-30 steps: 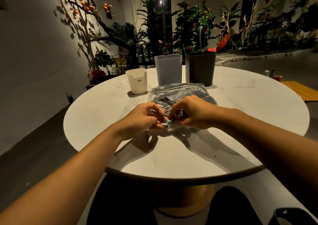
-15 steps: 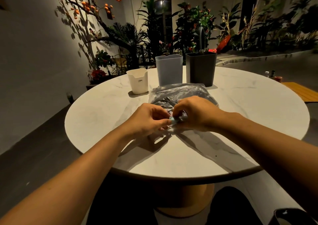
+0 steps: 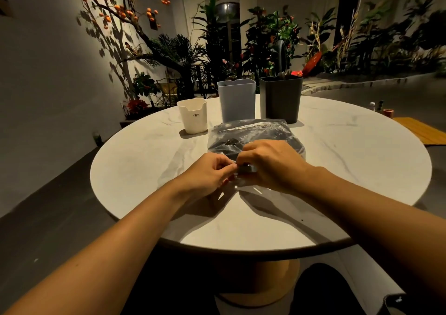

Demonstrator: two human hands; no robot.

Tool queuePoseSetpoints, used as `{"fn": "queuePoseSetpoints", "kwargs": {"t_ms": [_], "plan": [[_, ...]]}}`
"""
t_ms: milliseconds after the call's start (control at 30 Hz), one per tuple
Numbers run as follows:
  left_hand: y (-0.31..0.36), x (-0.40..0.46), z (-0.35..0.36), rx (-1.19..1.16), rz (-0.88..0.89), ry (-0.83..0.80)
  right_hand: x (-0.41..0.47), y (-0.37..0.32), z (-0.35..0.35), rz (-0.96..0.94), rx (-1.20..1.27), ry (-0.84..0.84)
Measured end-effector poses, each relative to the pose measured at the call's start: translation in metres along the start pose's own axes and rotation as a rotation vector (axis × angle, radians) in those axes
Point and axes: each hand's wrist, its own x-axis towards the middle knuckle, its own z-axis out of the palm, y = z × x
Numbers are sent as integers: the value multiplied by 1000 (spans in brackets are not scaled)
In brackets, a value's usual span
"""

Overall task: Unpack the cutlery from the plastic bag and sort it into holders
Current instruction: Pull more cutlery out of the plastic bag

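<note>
A clear plastic bag (image 3: 251,133) full of dark cutlery lies flat in the middle of the round white table (image 3: 362,160). My left hand (image 3: 210,174) and my right hand (image 3: 270,165) meet at the bag's near edge, fingers curled and pinching its closure between them. The closure itself is mostly hidden by my fingers. Behind the bag stand three holders: a short cream one (image 3: 193,115) at the left, a taller grey one (image 3: 236,101) in the middle, and a black one (image 3: 281,98) at the right.
Plants and a tree with orange fruit line the wall behind the table. A wooden board (image 3: 420,131) and small bottles (image 3: 376,106) sit beyond the table's right side. The table's near edge is just past my forearms.
Both hands have shifted slightly along the bag's near edge, staying pinched together on the closure. The bag has stayed in place.
</note>
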Motion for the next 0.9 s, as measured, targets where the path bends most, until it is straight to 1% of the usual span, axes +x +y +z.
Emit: {"fn": "queuePoseSetpoints", "kwargs": {"t_ms": [100, 233, 433, 533, 633, 733, 833, 900], "plan": [[-1, -1, -1, -25, -8, -56, 0, 0, 1, 33, 58, 14], [-1, 1, -1, -92, -5, -75, 1, 2, 2, 64, 151, 40], [1, 5, -1, -255, -45, -113, -1, 7, 5, 70, 157, 71], [2, 7, -1, -314, -50, -105, -3, 9, 9, 62, 138, 89], [3, 10, 3, -327, -64, -83, -4, 10, 12, 57, 135, 117], [2, 9, 6, -291, -76, -68, -4, 10, 12, 42, 132, 123], [1, 9, 6, -306, -70, -95, -3, 12, 10, 49, 149, 133], [1, 10, 4, -316, -94, -85, -4, 13, 10, 52, 148, 134]]}}
